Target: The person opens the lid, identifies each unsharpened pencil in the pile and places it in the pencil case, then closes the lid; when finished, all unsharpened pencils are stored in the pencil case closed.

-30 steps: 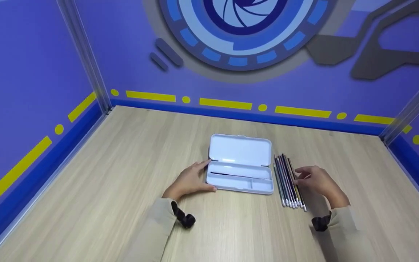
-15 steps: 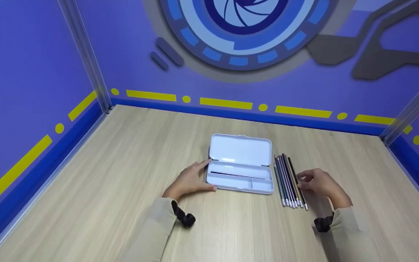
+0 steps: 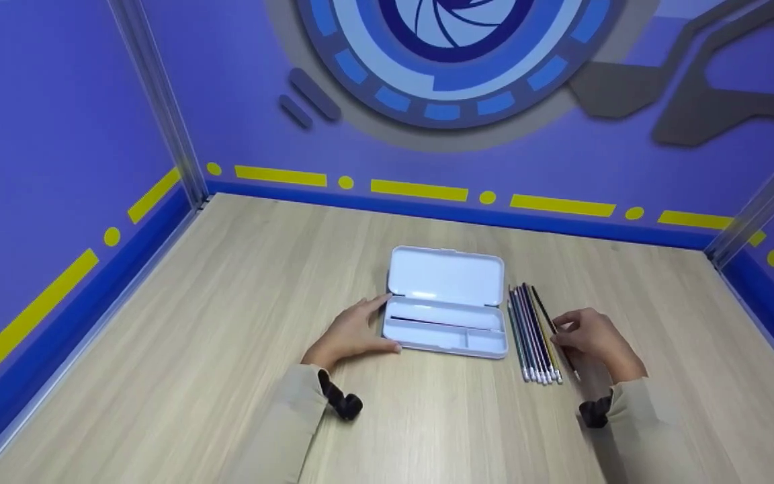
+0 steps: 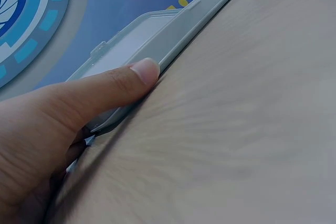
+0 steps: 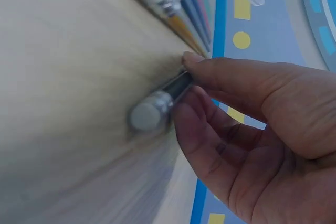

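Observation:
In the head view, a white pencil case [image 3: 446,341] lies open on the table, its lid [image 3: 447,275] folded back. One dark slim pencil [image 3: 420,320] lies in the long compartment. My left hand [image 3: 353,329] grips the left end of the case, thumb along the front wall, fingers at the hinge side. To the right of the case lies a row of pencils [image 3: 531,336], white erasers toward me. My right hand [image 3: 592,336] pinches a dark pencil [image 5: 176,87] between thumb and fingers. Its white eraser end points toward the right wrist camera, close over the tabletop.
The wooden table [image 3: 226,323] is bounded by a blue back wall [image 3: 427,215] and side walls with yellow marks. A black wrist strap [image 3: 341,398] sits on the left sleeve, and another strap [image 3: 595,411] on the right one.
My right hand has drawn the dark pencil off the right side of the row, and its eraser end has swung right, away from the others. My left hand stays on the case.

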The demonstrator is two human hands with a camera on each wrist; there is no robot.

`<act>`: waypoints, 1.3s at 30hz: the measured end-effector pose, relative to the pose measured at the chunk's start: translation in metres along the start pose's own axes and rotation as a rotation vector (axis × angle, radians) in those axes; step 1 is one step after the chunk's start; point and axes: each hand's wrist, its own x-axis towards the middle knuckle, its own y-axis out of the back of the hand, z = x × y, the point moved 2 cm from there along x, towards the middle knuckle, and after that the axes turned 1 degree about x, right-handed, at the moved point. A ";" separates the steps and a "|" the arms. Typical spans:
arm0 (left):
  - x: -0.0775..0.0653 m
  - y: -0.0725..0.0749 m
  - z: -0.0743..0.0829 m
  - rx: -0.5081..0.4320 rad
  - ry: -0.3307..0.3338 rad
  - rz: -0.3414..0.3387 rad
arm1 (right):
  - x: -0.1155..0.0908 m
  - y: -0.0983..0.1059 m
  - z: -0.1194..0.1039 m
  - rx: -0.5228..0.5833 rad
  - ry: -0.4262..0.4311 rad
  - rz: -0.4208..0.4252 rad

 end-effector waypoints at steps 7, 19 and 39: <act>-0.001 0.000 0.002 -0.005 0.002 0.002 | -0.002 0.002 0.003 0.041 0.012 -0.006; -0.001 0.001 0.002 0.000 0.013 -0.005 | -0.001 0.006 0.002 0.124 0.003 -0.012; 0.000 0.000 0.000 0.013 -0.021 0.024 | 0.006 0.012 -0.046 0.105 0.176 0.133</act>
